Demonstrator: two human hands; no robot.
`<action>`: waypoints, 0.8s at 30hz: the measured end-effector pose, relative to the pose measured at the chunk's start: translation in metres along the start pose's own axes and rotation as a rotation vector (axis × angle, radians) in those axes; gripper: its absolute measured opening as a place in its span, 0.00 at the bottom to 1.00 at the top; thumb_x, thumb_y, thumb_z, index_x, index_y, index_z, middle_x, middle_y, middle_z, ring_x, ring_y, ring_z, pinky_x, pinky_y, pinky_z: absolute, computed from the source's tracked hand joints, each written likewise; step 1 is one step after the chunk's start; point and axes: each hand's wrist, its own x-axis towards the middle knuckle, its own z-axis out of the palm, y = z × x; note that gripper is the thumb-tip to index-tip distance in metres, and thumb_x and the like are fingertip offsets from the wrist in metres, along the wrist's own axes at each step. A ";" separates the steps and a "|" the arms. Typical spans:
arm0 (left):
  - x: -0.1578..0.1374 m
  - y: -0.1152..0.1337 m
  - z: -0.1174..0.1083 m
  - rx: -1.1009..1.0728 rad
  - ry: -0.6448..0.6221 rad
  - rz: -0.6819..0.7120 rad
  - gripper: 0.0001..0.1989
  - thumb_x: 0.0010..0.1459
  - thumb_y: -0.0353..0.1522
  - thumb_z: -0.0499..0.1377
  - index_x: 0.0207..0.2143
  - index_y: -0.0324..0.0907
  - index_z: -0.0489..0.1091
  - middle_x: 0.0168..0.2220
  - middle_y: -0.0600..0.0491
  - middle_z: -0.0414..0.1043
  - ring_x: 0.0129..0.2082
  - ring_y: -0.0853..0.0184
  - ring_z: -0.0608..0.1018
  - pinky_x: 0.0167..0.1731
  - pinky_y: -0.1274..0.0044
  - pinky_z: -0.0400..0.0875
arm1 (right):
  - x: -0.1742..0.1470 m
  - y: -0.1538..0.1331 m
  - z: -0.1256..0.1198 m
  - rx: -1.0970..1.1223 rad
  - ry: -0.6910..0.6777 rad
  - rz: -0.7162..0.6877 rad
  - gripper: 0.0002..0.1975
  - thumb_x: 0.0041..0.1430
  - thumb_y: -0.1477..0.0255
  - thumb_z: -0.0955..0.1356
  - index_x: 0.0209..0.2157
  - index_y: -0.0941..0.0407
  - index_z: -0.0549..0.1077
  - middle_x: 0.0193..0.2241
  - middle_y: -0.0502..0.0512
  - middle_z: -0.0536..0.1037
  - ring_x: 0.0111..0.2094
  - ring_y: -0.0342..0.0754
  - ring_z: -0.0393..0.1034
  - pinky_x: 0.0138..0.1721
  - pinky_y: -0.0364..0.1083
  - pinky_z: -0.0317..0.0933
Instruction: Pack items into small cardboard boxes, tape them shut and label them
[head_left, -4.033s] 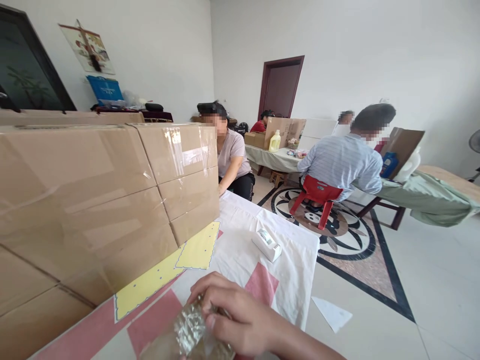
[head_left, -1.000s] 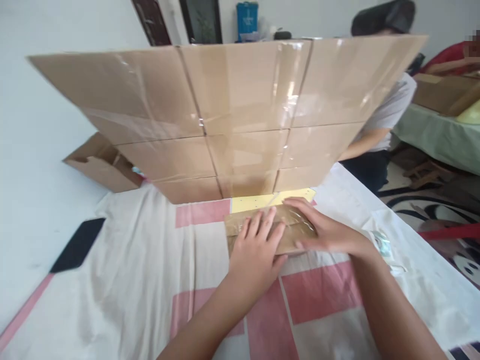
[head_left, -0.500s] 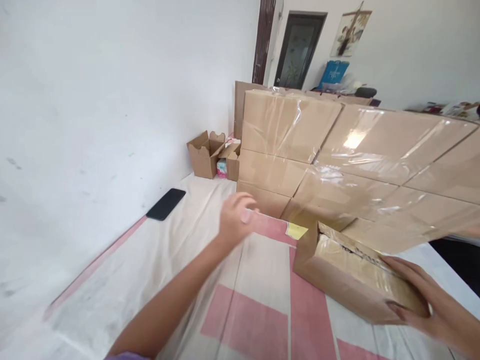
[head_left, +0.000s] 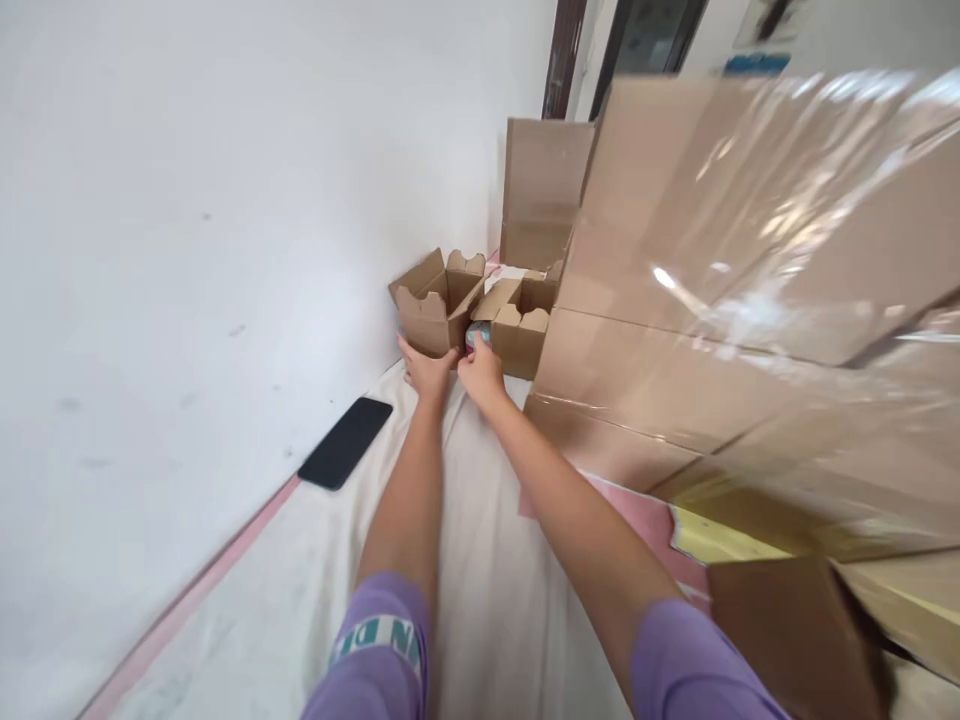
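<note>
At the foot of the white wall stands a small open cardboard box (head_left: 424, 325), its flaps raised. My left hand (head_left: 427, 370) spans the lower front of this box, fingers on its left side and thumb at its right corner. Just to the right, a small packet with pale blue and pink colouring (head_left: 478, 332) shows in the gap before a second open cardboard box (head_left: 517, 348). The fingers of my right hand (head_left: 482, 378) are closed at this packet, hiding most of it.
A black phone (head_left: 346, 443) lies by the wall on the pale cloth (head_left: 480, 560). Large cartons under clear plastic wrap (head_left: 622, 370) rise on the right. A brown cardboard box (head_left: 795, 630) lies at the lower right, and an upright cardboard panel (head_left: 545, 190) stands behind the small boxes.
My right hand has let go of the brown box at the right and moved far left to the packet. My left hand has reached forward to the small open box. The view has shifted closer.
</note>
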 end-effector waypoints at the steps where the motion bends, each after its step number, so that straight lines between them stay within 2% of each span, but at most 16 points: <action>1: 0.003 -0.004 0.005 0.023 0.021 0.005 0.60 0.51 0.47 0.67 0.71 0.42 0.29 0.73 0.33 0.45 0.72 0.49 0.57 0.66 0.52 0.57 | 0.030 0.001 0.012 0.004 0.001 0.048 0.26 0.66 0.75 0.61 0.65 0.60 0.61 0.52 0.67 0.77 0.52 0.55 0.73 0.53 0.52 0.66; 3: 0.008 -0.009 0.015 0.066 0.074 0.026 0.60 0.50 0.49 0.66 0.71 0.42 0.30 0.73 0.34 0.46 0.72 0.49 0.57 0.65 0.53 0.60 | 0.067 0.010 0.029 0.000 0.022 0.110 0.23 0.67 0.73 0.62 0.63 0.58 0.63 0.51 0.69 0.77 0.53 0.61 0.72 0.53 0.57 0.64; 5: 0.010 -0.011 0.022 0.088 0.117 0.044 0.59 0.50 0.50 0.66 0.71 0.41 0.32 0.72 0.34 0.48 0.71 0.49 0.58 0.64 0.55 0.62 | 0.082 0.021 0.039 -0.034 0.067 0.131 0.21 0.69 0.71 0.61 0.62 0.55 0.63 0.50 0.68 0.78 0.52 0.62 0.73 0.52 0.58 0.63; 10: 0.017 -0.007 0.034 -0.012 0.147 0.031 0.59 0.48 0.47 0.69 0.70 0.42 0.37 0.69 0.36 0.54 0.68 0.48 0.62 0.64 0.57 0.62 | 0.083 0.026 0.048 -0.133 0.170 0.066 0.16 0.71 0.71 0.57 0.55 0.56 0.67 0.45 0.64 0.80 0.47 0.57 0.74 0.50 0.53 0.63; 13: 0.022 -0.011 0.030 -0.089 0.176 0.015 0.56 0.49 0.44 0.69 0.70 0.40 0.39 0.70 0.36 0.53 0.69 0.50 0.61 0.67 0.61 0.59 | 0.062 0.016 0.047 -0.153 0.191 -0.037 0.16 0.71 0.71 0.56 0.52 0.58 0.68 0.43 0.65 0.79 0.44 0.57 0.74 0.47 0.52 0.63; 16: 0.019 -0.014 0.018 -0.108 0.167 0.003 0.54 0.53 0.45 0.67 0.70 0.39 0.38 0.72 0.37 0.50 0.71 0.55 0.58 0.69 0.66 0.56 | 0.008 0.014 0.041 -0.154 0.087 -0.123 0.15 0.70 0.72 0.56 0.50 0.59 0.69 0.40 0.66 0.80 0.40 0.57 0.74 0.42 0.50 0.63; 20: -0.007 -0.003 -0.011 -0.047 0.084 0.043 0.51 0.58 0.44 0.64 0.70 0.33 0.37 0.71 0.30 0.50 0.71 0.54 0.60 0.66 0.67 0.60 | -0.105 0.034 0.013 -0.201 -0.135 -0.243 0.14 0.67 0.76 0.60 0.50 0.60 0.70 0.36 0.66 0.80 0.35 0.58 0.75 0.39 0.52 0.62; 22: -0.027 0.005 -0.030 -0.002 0.059 0.052 0.50 0.59 0.43 0.63 0.70 0.30 0.37 0.70 0.26 0.50 0.71 0.50 0.60 0.66 0.63 0.61 | -0.168 0.055 -0.011 -0.169 -0.123 -0.268 0.13 0.65 0.76 0.60 0.48 0.59 0.71 0.33 0.63 0.81 0.33 0.58 0.74 0.38 0.52 0.63; 24: -0.048 0.008 -0.053 0.041 0.055 0.064 0.52 0.56 0.41 0.65 0.69 0.29 0.38 0.69 0.25 0.51 0.71 0.46 0.59 0.67 0.58 0.60 | -0.234 0.081 -0.043 -0.111 -0.034 -0.289 0.10 0.64 0.76 0.60 0.42 0.56 0.72 0.29 0.59 0.79 0.31 0.56 0.74 0.36 0.51 0.64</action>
